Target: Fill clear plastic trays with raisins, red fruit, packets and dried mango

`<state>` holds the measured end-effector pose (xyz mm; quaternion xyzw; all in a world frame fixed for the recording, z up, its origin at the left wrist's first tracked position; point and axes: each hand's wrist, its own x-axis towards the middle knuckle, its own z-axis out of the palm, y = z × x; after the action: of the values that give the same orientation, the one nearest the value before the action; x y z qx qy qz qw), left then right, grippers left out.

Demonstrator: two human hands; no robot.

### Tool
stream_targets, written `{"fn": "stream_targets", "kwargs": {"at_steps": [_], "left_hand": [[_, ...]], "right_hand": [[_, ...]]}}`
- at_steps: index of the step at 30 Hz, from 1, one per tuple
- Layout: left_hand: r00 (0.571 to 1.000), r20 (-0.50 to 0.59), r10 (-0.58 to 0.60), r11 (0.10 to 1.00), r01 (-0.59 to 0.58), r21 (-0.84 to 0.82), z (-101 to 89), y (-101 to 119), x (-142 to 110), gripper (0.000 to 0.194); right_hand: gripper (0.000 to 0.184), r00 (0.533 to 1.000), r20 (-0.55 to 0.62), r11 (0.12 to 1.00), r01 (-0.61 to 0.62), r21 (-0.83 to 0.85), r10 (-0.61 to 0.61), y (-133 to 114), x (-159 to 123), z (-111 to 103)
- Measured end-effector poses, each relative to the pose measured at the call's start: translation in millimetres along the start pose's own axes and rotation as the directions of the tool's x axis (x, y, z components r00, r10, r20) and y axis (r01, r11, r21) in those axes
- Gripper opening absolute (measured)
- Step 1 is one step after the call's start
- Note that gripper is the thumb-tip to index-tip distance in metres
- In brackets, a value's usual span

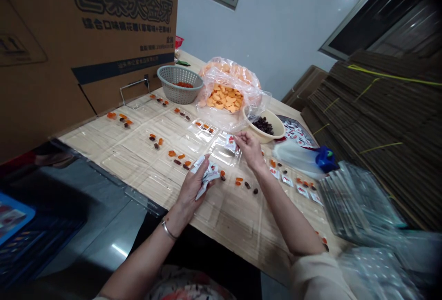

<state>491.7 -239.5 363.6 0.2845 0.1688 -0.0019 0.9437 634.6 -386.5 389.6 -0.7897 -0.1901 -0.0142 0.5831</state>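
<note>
Head view: bamboo mat (235,217), stacked flattened cartons (376,120)

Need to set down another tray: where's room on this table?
The mat has room at the near edge, between the left hand holding sachets and the right arm, and further left below the row of sweets. It's crowded at the far end, around the basket, plastic bag and bowl, and at right by the stacked trays.

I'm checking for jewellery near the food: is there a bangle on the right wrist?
No, the right wrist is bare; the metal bangle is on the left wrist.
</note>
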Motion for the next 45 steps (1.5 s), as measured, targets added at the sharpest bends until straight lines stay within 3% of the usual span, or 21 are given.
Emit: {"fn": "stream_targets", "kwargs": {"at_steps": [4, 8, 11, 16, 19, 22, 26, 31, 35, 38, 41, 45], "left_hand": [[1.0, 0.005, -0.007, 1.0, 0.007, 0.018, -9.6, 1.2, -0.6, 0.049], [1.0, -0.001, -0.02, 0.998, 0.02, 0.065, -12.8, 3.0, -3.5, 0.049], [1.0, -0.021, -0.021, 0.998, 0.022, 0.064, -13.5, 6.6, -3.9, 0.046], [0.999, -0.014, 0.033, 0.999, -0.032, 0.031, -13.1, 12.7, -1.4, 0.044], [0.997, -0.026, 0.078, 0.996, -0.077, 0.055, -11.4, 11.7, -0.8, 0.051], [0.99, -0.041, 0.137, 0.985, -0.132, 0.113, -8.7, 6.7, -1.6, 0.06], [0.986, -0.03, 0.164, 0.982, -0.161, 0.098, -3.9, 0.2, -3.5, 0.061], [0.987, -0.04, 0.153, 0.988, -0.152, 0.025, 1.5, 3.3, -4.2, 0.06], [0.981, -0.081, 0.176, 0.983, -0.179, -0.038, 0.3, 14.3, 0.0, 0.055], [0.98, -0.087, 0.181, 0.978, -0.189, -0.088, -1.2, 25.7, 4.1, 0.05], [0.977, -0.064, 0.205, 0.968, -0.212, -0.134, -1.4, 36.3, 3.8, 0.041], [0.962, -0.081, 0.259, 0.946, -0.27, -0.178, -6.2, 43.3, -4.5, 0.042]], "right_hand": [[0.014, 0.985, 0.166, 0.941, 0.106, -0.321, -0.055, 35.3, 61.2, -6.4], [0.011, 0.943, 0.33, 0.919, 0.172, -0.354, -0.05, 50.3, 91.8, 5.0], [0.007, 0.928, 0.365, 0.907, 0.212, -0.365, -0.07, 46.5, 93.9, 10.4], [0.024, 0.931, 0.351, 0.931, 0.21, -0.3, -0.096, 11.0, 47.4, 14.2], [0.034, 0.871, 0.49, 0.984, 0.062, -0.165, 0.027, -20.8, -2.4, 21.0], [0.034, 0.835, 0.539, 0.993, -0.084, -0.079, 0.114, -43.3, -44.6, 29.9], [0.034, 0.891, 0.43, 0.986, -0.168, 0.02, 0.143, -53.6, -70.2, 36.4], [0.037, 0.922, 0.366, 0.977, -0.18, 0.113, 0.128, -57.7, -70.7, 32.2], [0.033, 0.972, 0.232, 0.999, 0.033, 0.005, -0.033, -44.4, -35.5, 21.2], [0.026, 0.958, 0.188, 0.936, 0.257, -0.239, -0.215, -22.6, 17.2, 15.0], [0.028, 0.899, 0.336, 0.844, 0.398, -0.36, -0.28, -1.5, 72.4, 17.8], [0.027, 0.768, 0.603, 0.759, 0.521, -0.39, -0.217, 17.5, 120.1, 33.7]]}}
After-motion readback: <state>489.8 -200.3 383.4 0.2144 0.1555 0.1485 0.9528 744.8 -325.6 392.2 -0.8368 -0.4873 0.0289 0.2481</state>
